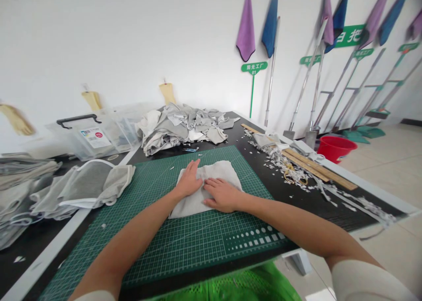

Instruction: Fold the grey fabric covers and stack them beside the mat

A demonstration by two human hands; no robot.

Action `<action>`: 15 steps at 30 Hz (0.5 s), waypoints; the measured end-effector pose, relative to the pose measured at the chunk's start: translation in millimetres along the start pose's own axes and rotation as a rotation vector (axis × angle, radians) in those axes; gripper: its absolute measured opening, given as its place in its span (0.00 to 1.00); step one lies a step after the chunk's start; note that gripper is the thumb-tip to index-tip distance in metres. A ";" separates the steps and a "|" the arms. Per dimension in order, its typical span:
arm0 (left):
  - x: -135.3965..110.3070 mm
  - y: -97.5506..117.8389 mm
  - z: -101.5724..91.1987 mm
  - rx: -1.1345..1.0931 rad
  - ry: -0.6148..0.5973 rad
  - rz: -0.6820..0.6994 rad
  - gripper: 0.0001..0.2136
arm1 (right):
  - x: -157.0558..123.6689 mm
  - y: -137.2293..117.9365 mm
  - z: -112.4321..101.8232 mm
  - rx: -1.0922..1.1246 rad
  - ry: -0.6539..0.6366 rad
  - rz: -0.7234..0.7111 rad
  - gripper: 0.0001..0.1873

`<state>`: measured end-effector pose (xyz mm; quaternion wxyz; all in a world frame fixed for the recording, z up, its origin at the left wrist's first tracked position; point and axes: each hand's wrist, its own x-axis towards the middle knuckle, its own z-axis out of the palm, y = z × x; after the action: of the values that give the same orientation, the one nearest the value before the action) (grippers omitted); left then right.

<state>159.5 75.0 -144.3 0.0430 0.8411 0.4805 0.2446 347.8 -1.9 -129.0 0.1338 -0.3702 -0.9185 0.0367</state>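
Observation:
A light grey piece of cloth (220, 173) lies on the green cutting mat (184, 239) in front of me. My left hand (189, 180) rests flat on the cloth's left part, fingers stretched out and pointing away. My right hand (221, 194) lies flat on the cloth beside it, fingers pointing left and almost touching the left hand. Neither hand holds anything.
A heap of grey and white cloth pieces (184, 127) sits at the back of the mat. Stitched grey pieces (85, 186) lie at the left. Clear plastic bins (95, 136) stand behind. Wooden rulers (316, 167) and fabric scraps (283, 164) line the right. A red bucket (336, 148) stands on the floor.

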 end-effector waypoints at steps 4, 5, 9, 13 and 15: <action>-2.3 7.4 -2.5 0.062 -0.080 0.046 0.23 | 0.0 -1.7 0.2 -0.003 0.001 -0.007 0.31; -3.2 8.9 -3.0 0.071 -0.099 0.062 0.22 | -0.4 -1.9 0.0 -0.002 -0.002 -0.014 0.32; -9.6 9.6 -7.1 0.097 -0.257 0.116 0.22 | -4.2 1.6 -1.9 0.020 -0.058 -0.030 0.39; -19.7 1.4 -15.6 0.130 -0.371 0.049 0.25 | -8.8 11.5 -3.4 0.047 -0.139 0.009 0.43; -23.3 -4.2 -19.6 0.169 -0.370 -0.045 0.30 | -10.1 15.6 -2.9 0.041 -0.159 0.047 0.44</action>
<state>137.6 54.8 -137.1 0.0651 0.8614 0.5018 0.0439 366.0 2.3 -131.1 0.0673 -0.3849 -0.9163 0.0879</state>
